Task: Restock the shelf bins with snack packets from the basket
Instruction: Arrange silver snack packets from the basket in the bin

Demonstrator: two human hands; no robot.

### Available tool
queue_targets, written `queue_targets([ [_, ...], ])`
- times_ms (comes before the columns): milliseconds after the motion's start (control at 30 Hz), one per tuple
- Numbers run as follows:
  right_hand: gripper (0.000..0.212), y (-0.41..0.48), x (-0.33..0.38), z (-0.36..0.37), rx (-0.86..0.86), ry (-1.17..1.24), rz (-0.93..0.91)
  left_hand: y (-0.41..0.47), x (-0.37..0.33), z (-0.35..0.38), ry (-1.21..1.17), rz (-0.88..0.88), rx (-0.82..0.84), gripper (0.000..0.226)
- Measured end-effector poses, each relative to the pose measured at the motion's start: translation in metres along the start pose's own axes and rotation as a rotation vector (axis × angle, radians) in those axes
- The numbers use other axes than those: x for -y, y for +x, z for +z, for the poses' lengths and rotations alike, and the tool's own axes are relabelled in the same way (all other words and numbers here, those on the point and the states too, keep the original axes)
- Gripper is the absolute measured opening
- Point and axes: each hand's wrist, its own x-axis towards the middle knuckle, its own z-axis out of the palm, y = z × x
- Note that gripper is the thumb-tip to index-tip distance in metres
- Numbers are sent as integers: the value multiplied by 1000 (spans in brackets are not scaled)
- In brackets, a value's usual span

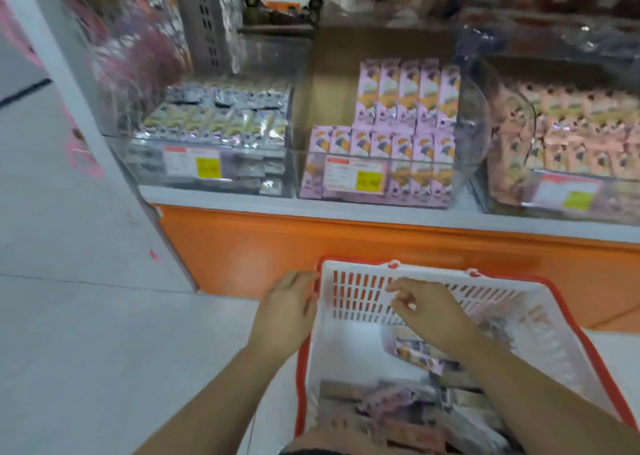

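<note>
— Under the right hand [426, 316], what's left?
— Snack packets [412, 354] heaped in the basket [360, 267]. Can't tell whether its curled fingers grasp anything. The left hand [287, 305] is released, against the rim.
— Beyond them?
— The middle bin [476, 118] is part-filled. Much remains, I'd judge.

Bare forearms and bare hands [285, 310] [427, 317]
</note>
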Motion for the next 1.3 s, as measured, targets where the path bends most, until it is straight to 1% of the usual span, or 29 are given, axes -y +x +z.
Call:
queue_targets([
  [100,27,-4,-45,16,130,-80,127,-6,-3,34,-81,-127,104,51],
  [167,25,-3,-62,29,203,-108,153,-7,-5,45,-143,-168,78,52],
  [267,15,3,-72,60,283,-86,130,-6,-4,52,-163,-201,34,52],
  [333,24,9,-71,87,355,-76,119,-6,-2,53,-166,-203,20,52],
  [400,33,15,-67,116,464,-81,101,-7,-2,53,-179,-198,12,52],
  [500,38,19,-60,156,585,-121,34,-7,-2,55,-199,-205,6,50],
  [567,36,19,-58,176,595,-189,5,-7,-2,56,-204,-219,3,49],
  [700,23,19,-58,196,551,-368,-42,-8,1,59,-211,-225,11,49],
  [833,18,27,-57,185,489,-333,-18,-8,1,58,-225,-209,24,50],
  [900,5,31,-53,168,428,-232,48,-8,2,58,-225,-209,35,50],
  [967,13,33,-46,146,359,2,201,-8,2,57,-197,-212,46,50],
  [1033,14,36,-36,119,311,275,329,-10,1,55,-147,-197,76,51],
  [1100,22,35,-23,89,283,522,411,-9,-2,47,-63,-181,180,52],
  [1133,22,33,-16,73,279,668,442,-8,-3,41,8,-169,248,53],
  [1200,18,26,2,43,285,889,449,-4,-7,26,145,-124,359,53],
  [1233,18,22,11,30,297,948,427,-3,-10,17,163,-105,374,52],
  [1300,20,13,30,11,322,1029,369,-4,-20,-1,80,-91,331,46],
])
